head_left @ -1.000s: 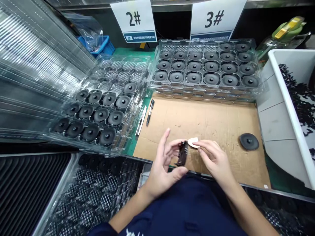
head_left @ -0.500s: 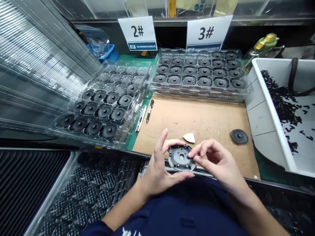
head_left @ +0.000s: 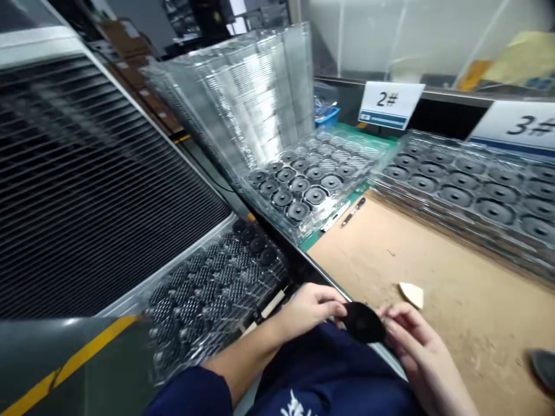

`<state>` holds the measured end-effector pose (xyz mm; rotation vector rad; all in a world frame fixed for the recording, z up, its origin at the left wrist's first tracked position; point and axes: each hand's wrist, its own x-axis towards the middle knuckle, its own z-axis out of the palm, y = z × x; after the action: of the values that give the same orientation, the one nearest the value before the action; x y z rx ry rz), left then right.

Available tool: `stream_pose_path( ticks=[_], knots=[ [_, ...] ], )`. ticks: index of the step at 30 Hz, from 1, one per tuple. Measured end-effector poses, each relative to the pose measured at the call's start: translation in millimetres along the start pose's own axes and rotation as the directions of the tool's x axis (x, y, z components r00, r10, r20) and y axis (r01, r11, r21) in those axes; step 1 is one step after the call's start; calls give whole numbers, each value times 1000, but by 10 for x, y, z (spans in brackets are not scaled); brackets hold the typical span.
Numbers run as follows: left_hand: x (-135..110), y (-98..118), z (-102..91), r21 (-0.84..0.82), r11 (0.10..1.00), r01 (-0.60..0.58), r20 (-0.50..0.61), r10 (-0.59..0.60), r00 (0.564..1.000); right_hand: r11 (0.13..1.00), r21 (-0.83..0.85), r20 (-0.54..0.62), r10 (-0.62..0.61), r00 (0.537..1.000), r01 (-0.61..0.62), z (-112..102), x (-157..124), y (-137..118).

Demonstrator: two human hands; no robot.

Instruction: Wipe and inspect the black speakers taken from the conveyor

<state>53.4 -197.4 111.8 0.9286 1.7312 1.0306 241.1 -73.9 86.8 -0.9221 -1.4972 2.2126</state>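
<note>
Tilted up in front of my body is a rounded black plastic cover, its smooth dark face towards me. My left hand pinches its left edge between thumb and fingers. At the opposite edge, my right hand has thumb and fingertips closed on the rim; any smaller piece between them is hidden. Beyond the hands, a pale wedge-shaped piece lies on the cardboard sheet. Another black cover lies at the right edge of the view, partly cut off.
Clear trays of black covers stand on the bench, one at left and a stack at right. A pen and a cutter knife lie between them. Lower left, another clear tray sits beside a black ribbed surface.
My view has swung left, bringing the ribbed surface and lower tray into sight. The cover has been turned over from its studded inside to its smooth face, and my right fingers moved to its edge.
</note>
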Motion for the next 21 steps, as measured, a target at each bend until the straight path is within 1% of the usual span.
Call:
stream_pose_path(
  ticks=[1,2,3,4,5,6,8,9,11,12,14,16,18,20,21],
  knots=[
    [-74,-174,-140,38,999,39,-77,-36,996,982,-182,9,-43,999,44,-9,46,74],
    [-154,-362,-308,80,993,84,-178,-68,982,933,-348,39,-80,996,89,-23,92,133],
    [-237,-560,-499,126,983,135,-303,-92,948,870,-477,92,-94,991,127,-40,138,175],
    [-316,-765,-701,169,967,189,-419,-104,902,812,-564,162,-73,984,153,-56,179,200],
    [-387,-971,-902,208,947,244,-522,-103,846,771,-613,232,-32,972,172,-68,213,211],
    [-442,-1174,-1090,237,923,302,-603,-104,791,749,-638,289,15,957,180,-74,240,210],
    [-496,-1554,-1380,280,871,403,-703,-99,704,735,-654,339,74,938,179,-67,269,188],
    [-494,-1722,-1468,298,846,442,-733,-95,674,735,-656,336,78,939,174,-55,272,172],
    [-453,-1998,-1528,334,802,495,-757,-84,647,745,-649,301,62,952,157,-23,263,138],
    [-427,-2101,-1512,354,781,514,-764,-76,641,756,-639,277,52,959,144,-10,256,121],
    [-394,-2232,-1432,393,743,541,-773,-51,632,779,-615,234,37,972,119,0,248,92],
    [-411,-2273,-1360,433,710,555,-780,-13,626,791,-602,202,16,979,111,-25,267,77],
    [-465,-2249,-1356,474,685,553,-775,25,632,762,-636,139,-45,989,124,-88,324,80],
    [-511,-2188,-1424,518,670,532,-750,56,660,684,-722,-11,-165,986,106,-184,414,101],
    [-514,-2150,-1469,541,666,513,-731,71,679,636,-769,-111,-231,967,64,-238,465,115]
  ],
)
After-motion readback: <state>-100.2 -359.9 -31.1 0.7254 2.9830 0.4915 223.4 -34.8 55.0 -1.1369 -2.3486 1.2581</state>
